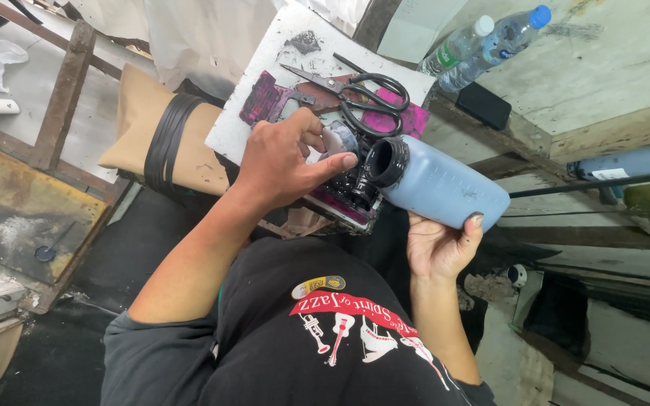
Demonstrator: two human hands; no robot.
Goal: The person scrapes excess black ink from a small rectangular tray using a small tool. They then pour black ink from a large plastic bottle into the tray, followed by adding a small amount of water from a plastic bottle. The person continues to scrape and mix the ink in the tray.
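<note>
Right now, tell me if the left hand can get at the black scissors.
Probably yes. The left hand rests on the ink-stained cartridge, just below the black scissors, which lie uncovered on the white board. The right hand is busy holding the blue-grey bottle.

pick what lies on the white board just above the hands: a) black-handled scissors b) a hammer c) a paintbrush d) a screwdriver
a: black-handled scissors lie on the stained white board, just beyond the left hand, while the right hand holds a grey-blue bottle tipped on its side.
</note>
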